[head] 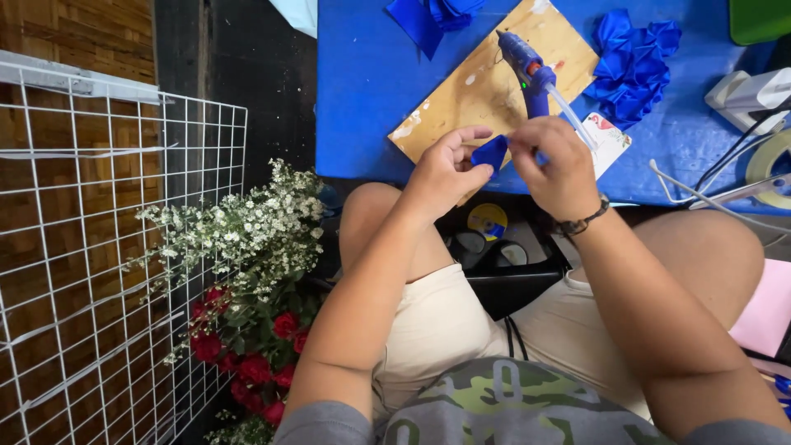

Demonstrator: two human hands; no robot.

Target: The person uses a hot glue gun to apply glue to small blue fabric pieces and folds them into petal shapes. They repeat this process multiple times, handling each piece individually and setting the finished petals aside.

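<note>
Left hand (443, 171) pinches small blue ribbon piece (491, 153) at tabletop (362, 74) edge, above lap; thumb and fingers keep fold shut. Right hand (554, 165) closed on piece's other side, steadying it; whether it also holds anything else, cannot tell. Glue gun (527, 67) propped on wood board (486, 82), nozzle away from hands, board shielding blue cover. Folded ribbon pile (633, 66) right of board. White card (608, 140) by wrist. Flowers (247, 272) and wire grid (99, 247) on floor left, well apart.
</note>
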